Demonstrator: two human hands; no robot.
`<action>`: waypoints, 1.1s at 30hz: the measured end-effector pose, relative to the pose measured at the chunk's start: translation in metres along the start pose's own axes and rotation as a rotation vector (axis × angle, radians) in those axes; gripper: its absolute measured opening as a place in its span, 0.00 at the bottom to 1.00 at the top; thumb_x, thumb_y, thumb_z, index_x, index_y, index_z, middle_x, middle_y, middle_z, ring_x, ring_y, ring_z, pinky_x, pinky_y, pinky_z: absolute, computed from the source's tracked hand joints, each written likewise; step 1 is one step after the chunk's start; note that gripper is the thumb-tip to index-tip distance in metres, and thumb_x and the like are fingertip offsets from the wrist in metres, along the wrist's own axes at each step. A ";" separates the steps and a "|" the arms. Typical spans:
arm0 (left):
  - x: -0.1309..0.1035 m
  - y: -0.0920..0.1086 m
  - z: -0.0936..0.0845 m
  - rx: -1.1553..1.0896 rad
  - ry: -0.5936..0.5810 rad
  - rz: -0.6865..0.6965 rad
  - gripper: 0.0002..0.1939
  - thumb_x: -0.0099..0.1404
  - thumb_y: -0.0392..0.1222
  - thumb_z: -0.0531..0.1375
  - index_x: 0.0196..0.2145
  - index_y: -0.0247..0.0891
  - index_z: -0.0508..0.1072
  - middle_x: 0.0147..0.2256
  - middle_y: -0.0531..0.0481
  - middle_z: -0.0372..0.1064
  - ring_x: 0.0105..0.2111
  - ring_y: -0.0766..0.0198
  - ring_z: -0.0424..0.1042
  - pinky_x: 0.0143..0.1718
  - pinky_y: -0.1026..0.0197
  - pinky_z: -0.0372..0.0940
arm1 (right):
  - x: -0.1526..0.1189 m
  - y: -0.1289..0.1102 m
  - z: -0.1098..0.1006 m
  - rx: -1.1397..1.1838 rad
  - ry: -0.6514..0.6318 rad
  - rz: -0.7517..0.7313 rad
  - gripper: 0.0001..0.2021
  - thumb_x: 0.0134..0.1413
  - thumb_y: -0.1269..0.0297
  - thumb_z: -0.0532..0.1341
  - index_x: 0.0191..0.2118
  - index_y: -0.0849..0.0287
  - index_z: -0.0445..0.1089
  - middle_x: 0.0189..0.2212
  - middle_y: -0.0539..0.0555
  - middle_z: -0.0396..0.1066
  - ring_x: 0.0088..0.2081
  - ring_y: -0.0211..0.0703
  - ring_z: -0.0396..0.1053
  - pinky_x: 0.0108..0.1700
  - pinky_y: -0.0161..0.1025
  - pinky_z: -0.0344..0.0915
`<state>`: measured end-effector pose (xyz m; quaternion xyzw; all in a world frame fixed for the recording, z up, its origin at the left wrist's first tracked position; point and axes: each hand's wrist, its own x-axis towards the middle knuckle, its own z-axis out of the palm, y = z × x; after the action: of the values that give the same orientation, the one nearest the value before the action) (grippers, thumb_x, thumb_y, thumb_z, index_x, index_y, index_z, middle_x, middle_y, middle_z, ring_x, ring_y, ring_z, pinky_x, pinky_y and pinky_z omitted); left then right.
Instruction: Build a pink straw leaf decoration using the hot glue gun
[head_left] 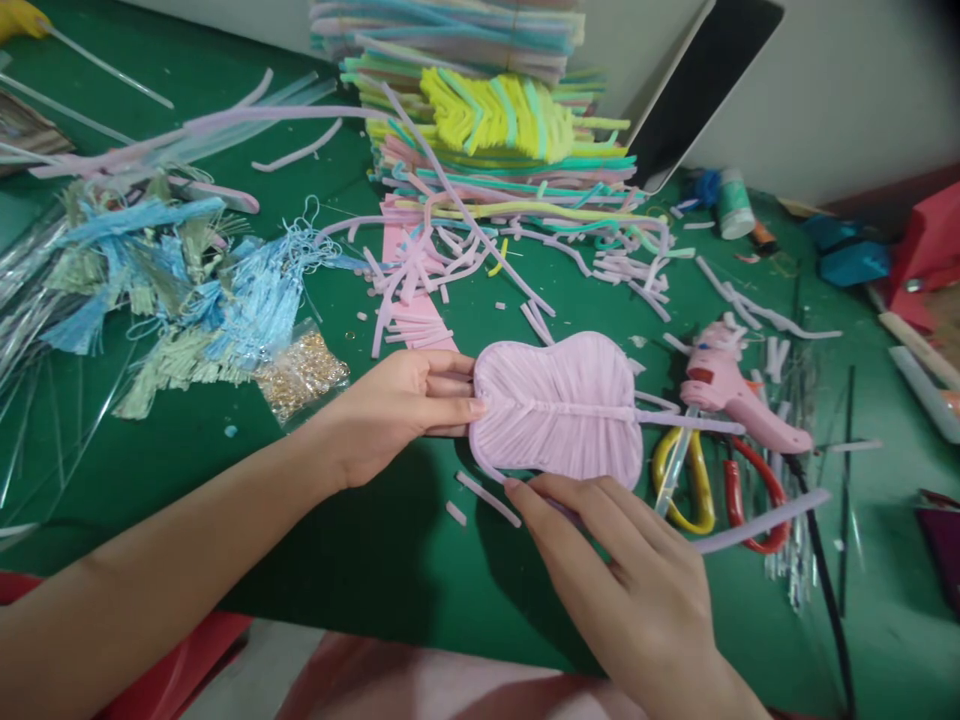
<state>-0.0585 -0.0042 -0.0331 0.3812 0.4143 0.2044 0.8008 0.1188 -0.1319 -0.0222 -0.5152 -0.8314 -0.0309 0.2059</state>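
A lilac leaf-shaped piece made of pipe cleaners (pixel 577 380) is held above the green table, its stem pointing right. My left hand (pixel 409 405) grips its left end, thumb on top and fingers beneath. Along the lower edge, my right hand (pixel 622 560) pinches a lilac pipe cleaner (pixel 765 522) between thumb and fingers. That strip follows the rim at the lower left, passes under my right hand and sticks out to the right. Part of it is hidden by the hand.
Right of the leaf lie a pink glue gun (pixel 731 385) and scissors with yellow and red handles (pixel 694 490). Pipe cleaner bundles (pixel 495 120) are stacked at the back. Blue tassels (pixel 262 280) and a bag of gold bits (pixel 300 372) lie left. Short lilac offcuts (pixel 487 498) are scattered.
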 end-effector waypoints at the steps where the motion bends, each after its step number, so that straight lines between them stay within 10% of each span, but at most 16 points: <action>1: 0.000 0.000 0.000 -0.002 0.000 -0.001 0.23 0.52 0.35 0.71 0.46 0.33 0.75 0.38 0.42 0.79 0.36 0.59 0.77 0.42 0.58 0.69 | 0.000 0.000 0.000 -0.003 0.000 0.001 0.11 0.59 0.78 0.57 0.44 0.64 0.73 0.35 0.57 0.75 0.33 0.41 0.68 0.35 0.39 0.65; 33: -0.002 0.003 0.000 -0.056 -0.042 0.005 0.13 0.59 0.36 0.67 0.43 0.37 0.79 0.40 0.47 0.79 0.36 0.65 0.77 0.39 0.66 0.71 | 0.007 0.010 0.001 -0.005 0.054 0.030 0.09 0.60 0.77 0.58 0.41 0.63 0.74 0.34 0.56 0.75 0.32 0.40 0.67 0.35 0.38 0.62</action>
<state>-0.0592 -0.0033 -0.0297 0.3637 0.3904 0.2098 0.8193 0.1242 -0.1209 -0.0220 -0.5269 -0.8177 -0.0438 0.2276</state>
